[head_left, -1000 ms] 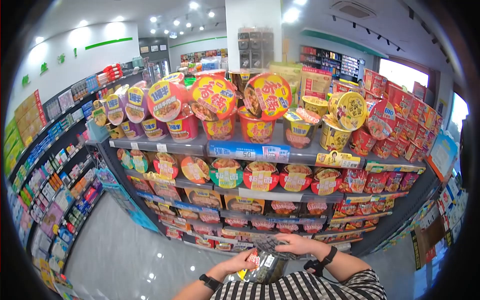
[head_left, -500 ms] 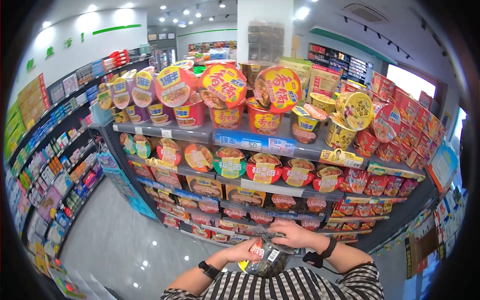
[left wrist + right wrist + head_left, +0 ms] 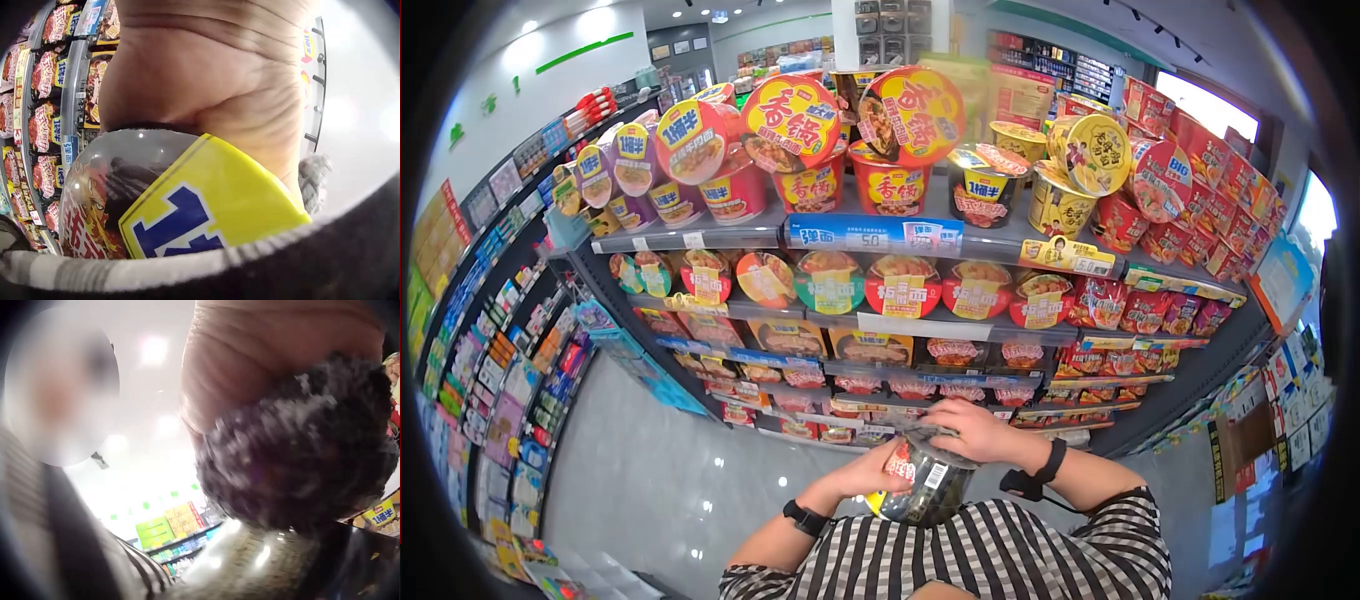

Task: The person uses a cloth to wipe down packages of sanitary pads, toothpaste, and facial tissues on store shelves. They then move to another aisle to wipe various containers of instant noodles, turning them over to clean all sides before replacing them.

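Note:
In the head view my left hand (image 3: 872, 472) grips a dark, glossy instant noodle tub (image 3: 935, 492) by its left side, close in front of the striped shirt. The tub carries a white barcode and a red-lettered label; its yellow panel with a blue numeral (image 3: 181, 219) fills the lower left wrist view. My right hand (image 3: 968, 432) holds a grey fluffy cloth (image 3: 294, 444) against the tub's top. In the right wrist view the cloth bunches under the palm, and its fingertips are hidden.
A shelf unit (image 3: 750, 238) stocked with noodle tubs and packets stands right ahead. Large tubs (image 3: 890, 185) line its top, several with tilted lids or bowls above them. Another stocked shelf (image 3: 520, 340) runs along the left, with grey tiled floor (image 3: 670, 480) between.
The tub has come up a little and turned more upright. My right hand with the cloth has shifted over its top. The view has tilted downward.

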Demonstrator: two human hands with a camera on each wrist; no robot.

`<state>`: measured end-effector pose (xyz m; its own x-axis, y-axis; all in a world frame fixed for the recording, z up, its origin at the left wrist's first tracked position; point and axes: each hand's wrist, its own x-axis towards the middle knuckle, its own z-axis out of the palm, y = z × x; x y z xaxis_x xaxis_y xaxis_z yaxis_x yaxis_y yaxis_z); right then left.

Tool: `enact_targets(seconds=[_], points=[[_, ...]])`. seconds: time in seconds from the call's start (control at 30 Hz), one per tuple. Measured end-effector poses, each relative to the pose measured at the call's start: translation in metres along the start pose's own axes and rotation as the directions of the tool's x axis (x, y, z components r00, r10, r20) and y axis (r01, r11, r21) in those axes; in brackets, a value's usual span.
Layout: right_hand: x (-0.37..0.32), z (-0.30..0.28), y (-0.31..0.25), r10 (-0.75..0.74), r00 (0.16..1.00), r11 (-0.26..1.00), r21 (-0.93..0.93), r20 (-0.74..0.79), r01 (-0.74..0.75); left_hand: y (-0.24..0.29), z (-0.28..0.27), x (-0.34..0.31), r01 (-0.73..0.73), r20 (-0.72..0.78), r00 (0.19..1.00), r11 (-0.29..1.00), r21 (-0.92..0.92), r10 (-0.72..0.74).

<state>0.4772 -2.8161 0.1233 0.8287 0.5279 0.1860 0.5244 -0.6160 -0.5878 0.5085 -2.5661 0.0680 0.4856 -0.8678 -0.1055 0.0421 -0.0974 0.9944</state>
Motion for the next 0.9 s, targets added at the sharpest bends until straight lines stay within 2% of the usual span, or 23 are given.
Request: enact_targets(seconds=[0.03, 0.1, 0.13, 0.2, 0.23, 0.27, 0.3, 0.33, 0.37, 0.4, 0.43, 0.47, 0.5, 0.53, 0.57, 0.63, 0.67, 0.7, 0.77, 0.8, 0.83, 0.87, 0.9], points=[[-0.011, 0.000, 0.004, -0.006, 1.000, 1.000, 0.000, 0.006, 0.006, 0.000, 0.002, -0.002, -0.002, -0.008, 1.000, 1.000, -0.002, 0.002], [-0.030, -0.014, 0.013, 0.067, 0.982, 0.977, 0.190, 0.175, -0.100, 0.001, 0.003, -0.003, 0.035, -0.021, 0.999, 0.990, -0.138, -0.038], [-0.037, -0.024, 0.010, 0.060, 0.980, 0.977, 0.191, 0.189, -0.097, -0.002, 0.002, -0.004, 0.025, -0.060, 0.998, 0.996, -0.088, -0.031], [-0.047, -0.045, -0.006, -0.044, 0.976, 0.936, 0.351, 0.213, -0.035, 0.002, -0.002, -0.006, 0.067, -0.045, 0.996, 0.993, -0.100, -0.072], [-0.043, -0.047, -0.014, -0.048, 0.974, 0.932, 0.361, 0.222, -0.036, 0.004, -0.003, -0.007, 0.113, -0.010, 0.993, 0.989, -0.097, -0.115], [-0.036, -0.046, -0.023, -0.132, 0.983, 0.926, 0.369, 0.127, 0.077, -0.001, -0.003, -0.004, 0.057, -0.029, 0.998, 0.998, 0.005, -0.057], [-0.027, -0.044, -0.032, -0.210, 0.978, 0.913, 0.361, 0.020, 0.189, -0.007, -0.002, -0.002, 0.071, -0.019, 0.997, 0.997, 0.010, -0.071], [-0.014, -0.038, -0.036, -0.247, 0.969, 0.929, 0.284, -0.005, 0.239, -0.011, -0.001, 0.000, 0.086, 0.026, 0.996, 0.995, -0.044, -0.084], [-0.003, -0.033, -0.037, -0.238, 0.971, 0.931, 0.279, -0.028, 0.237, -0.011, -0.001, 0.003, 0.099, 0.073, 0.993, 0.991, -0.093, -0.093], [0.007, -0.027, -0.035, -0.226, 0.973, 0.937, 0.265, -0.040, 0.228, 0.002, -0.004, 0.002, 0.264, 0.100, 0.958, 0.962, 0.064, -0.269], [0.011, -0.023, -0.029, -0.212, 0.976, 0.944, 0.248, -0.055, 0.219, 0.000, -0.002, 0.001, 0.266, 0.116, 0.954, 0.960, 0.088, -0.275], [0.010, -0.018, -0.019, -0.203, 0.976, 0.947, 0.238, -0.084, 0.217, -0.007, 0.002, -0.003, 0.150, 0.031, 0.988, 0.986, 0.080, -0.152], [0.005, -0.008, -0.009, -0.143, 0.989, 0.980, 0.130, -0.046, 0.148, -0.011, 0.003, -0.004, 0.027, -0.052, 0.998, 0.997, 0.078, -0.022], [-0.001, 0.000, -0.003, -0.076, 0.997, 0.997, 0.021, -0.010, 0.076, -0.003, 0.005, -0.007, 0.128, -0.035, 0.991, 0.992, -0.019, -0.129], [-0.011, 0.004, 0.001, -0.069, 0.997, 0.998, 0.012, -0.027, 0.069, -0.005, 0.005, -0.009, 0.125, -0.021, 0.992, 0.992, -0.005, -0.125], [-0.033, -0.003, 0.015, 0.040, 0.988, 0.980, 0.187, 0.146, -0.068, -0.008, 0.004, -0.010, 0.144, -0.025, 0.989, 0.983, -0.113, -0.148], [-0.043, -0.012, 0.018, 0.007, 0.988, 0.969, 0.241, 0.157, -0.045, -0.006, 0.007, -0.011, 0.019, -0.068, 0.997, 0.992, -0.123, -0.027], [-0.052, -0.020, 0.011, -0.026, 0.985, 0.953, 0.301, 0.170, -0.027, -0.008, 0.006, -0.011, 0.012, -0.071, 0.997, 0.992, -0.123, -0.021], [-0.051, -0.040, -0.014, -0.041, 0.982, 0.924, 0.382, 0.187, -0.035, -0.011, 0.005, -0.015, 0.071, -0.102, 0.991, 0.985, -0.157, -0.088], [-0.045, -0.039, -0.026, -0.131, 0.987, 0.927, 0.364, 0.096, 0.088, -0.001, 0.002, -0.015, 0.266, -0.055, 0.961, 0.961, -0.072, -0.270], [-0.037, -0.036, -0.035, -0.217, 0.976, 0.920, 0.334, 0.000, 0.204, 0.002, 0.001, -0.012, 0.283, -0.043, 0.957, 0.957, -0.070, -0.286], [-0.026, -0.034, -0.041, -0.251, 0.968, 0.940, 0.233, -0.020, 0.249, 0.003, -0.002, -0.006, 0.395, 0.063, 0.917, 0.919, -0.004, -0.394], [-0.016, -0.030, -0.041, -0.234, 0.972, 0.949, 0.209, -0.034, 0.236, 0.001, -0.006, 0.002, 0.487, 0.156, 0.856, 0.870, 0.076, -0.493]])
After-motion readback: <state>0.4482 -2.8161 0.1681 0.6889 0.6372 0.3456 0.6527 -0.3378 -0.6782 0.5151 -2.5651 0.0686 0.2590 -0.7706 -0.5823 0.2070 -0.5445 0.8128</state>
